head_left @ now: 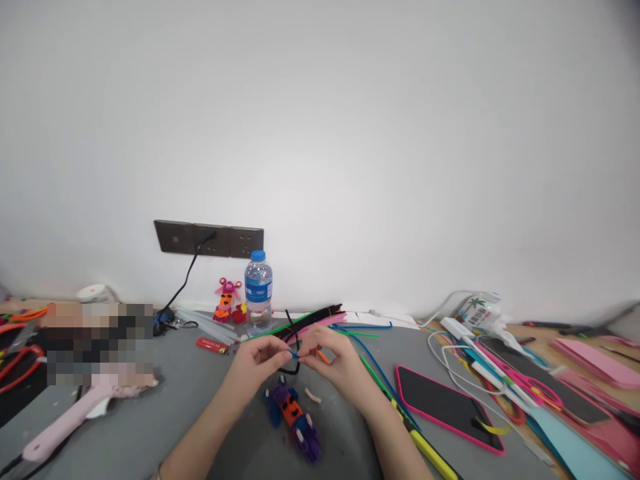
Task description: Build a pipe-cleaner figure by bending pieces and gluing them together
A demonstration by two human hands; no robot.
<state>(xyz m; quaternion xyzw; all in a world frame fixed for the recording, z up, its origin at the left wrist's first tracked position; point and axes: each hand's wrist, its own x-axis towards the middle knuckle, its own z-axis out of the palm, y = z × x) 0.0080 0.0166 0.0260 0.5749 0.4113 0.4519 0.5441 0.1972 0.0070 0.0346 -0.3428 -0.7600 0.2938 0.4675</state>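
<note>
My left hand [263, 360] and my right hand [327, 357] meet above the mat, fingertips pinched together. Between them is a small blue piece [293, 355], mostly hidden by the fingers. A bent black pipe cleaner [295, 328] rises past the fingertips and curls below them; which fingers grip it, I cannot tell. Just below lies a fuzzy purple, blue and orange figure [291, 412] with dark face marks and pale tips. A short cream-coloured piece [313, 396] rests beside it.
Behind my hands stand a water bottle [259, 293] and a pink-orange figure [226, 300], near bundled pipe cleaners [320, 319]. On the right lie a pink-edged phone [447, 408], a yellow-black tool [425, 450], cables and pink scissors [530, 383]. A pink corded tool [70, 417] lies left.
</note>
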